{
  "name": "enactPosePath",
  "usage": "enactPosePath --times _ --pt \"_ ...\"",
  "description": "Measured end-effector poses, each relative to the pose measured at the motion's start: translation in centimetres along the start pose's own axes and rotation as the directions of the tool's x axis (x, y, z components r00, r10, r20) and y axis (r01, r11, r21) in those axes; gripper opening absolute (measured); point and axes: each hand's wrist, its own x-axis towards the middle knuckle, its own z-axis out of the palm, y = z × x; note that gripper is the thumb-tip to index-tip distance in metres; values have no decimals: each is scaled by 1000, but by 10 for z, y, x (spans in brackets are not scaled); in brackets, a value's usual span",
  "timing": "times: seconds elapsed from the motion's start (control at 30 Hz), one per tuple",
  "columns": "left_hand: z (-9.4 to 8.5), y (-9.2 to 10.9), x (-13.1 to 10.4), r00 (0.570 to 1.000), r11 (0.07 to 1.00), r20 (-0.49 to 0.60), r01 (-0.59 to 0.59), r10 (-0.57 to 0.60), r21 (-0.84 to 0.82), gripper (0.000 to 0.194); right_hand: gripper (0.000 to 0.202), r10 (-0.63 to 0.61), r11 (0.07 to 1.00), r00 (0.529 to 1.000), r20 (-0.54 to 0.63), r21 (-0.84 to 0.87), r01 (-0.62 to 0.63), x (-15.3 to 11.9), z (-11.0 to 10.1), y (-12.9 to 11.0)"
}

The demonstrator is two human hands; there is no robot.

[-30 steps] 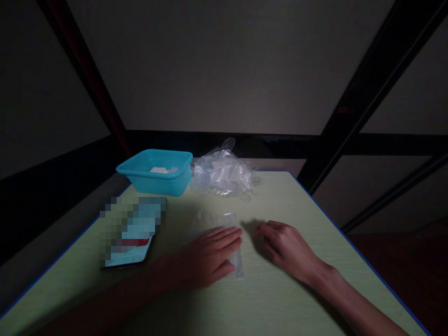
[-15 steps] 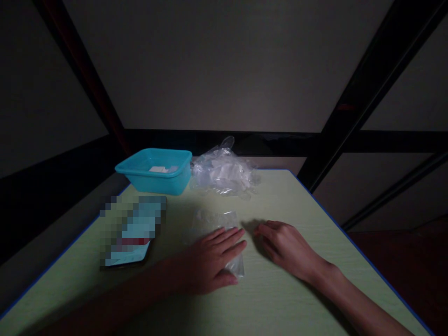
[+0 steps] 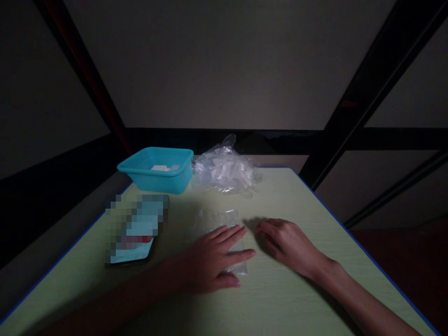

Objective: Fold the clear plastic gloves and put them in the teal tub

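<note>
Resting the bare left hand [image 3: 214, 260], splayed flat and relaxed, across a thin, clear, rectangular plastic bag [image 3: 224, 218] — visible past that hand at twelve and four o'clock. Holding the bare right hand [image 3: 285, 240] curled near the bag's three o'clock edge — cannot tell if gripping something.

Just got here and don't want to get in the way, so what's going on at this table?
A person's left hand is spread palm down over a flat, clear plastic bag on the table. The right hand is beside it, fingers curled; whether they hold anything is hard to tell. Farther back are a blue tub with white items inside and a heap of crumpled clear plastic. A phone lies to the left.
</note>
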Motion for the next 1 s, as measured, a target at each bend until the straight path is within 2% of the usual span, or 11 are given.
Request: enactPosePath --times 0.23,0.47,0.77,1.0 --pt "-4 13 -9 999 999 7 -35 35 -41 71 19 -9 1000 1000 2 -27 9 1 -1 0" --pt "3 18 -16 1000 993 16 -25 27 -112 69 23 14 999 999 41 -30 -13 0 -4 -2" --pt "1 17 -15 999 993 40 -19 24 -113 65 25 -4 1000 1000 23 12 4 2 -4 -2" --pt "5 18 -18 997 992 -50 -57 51 -116 62 24 2 1000 999 33 3 -2 2 -6 -3"
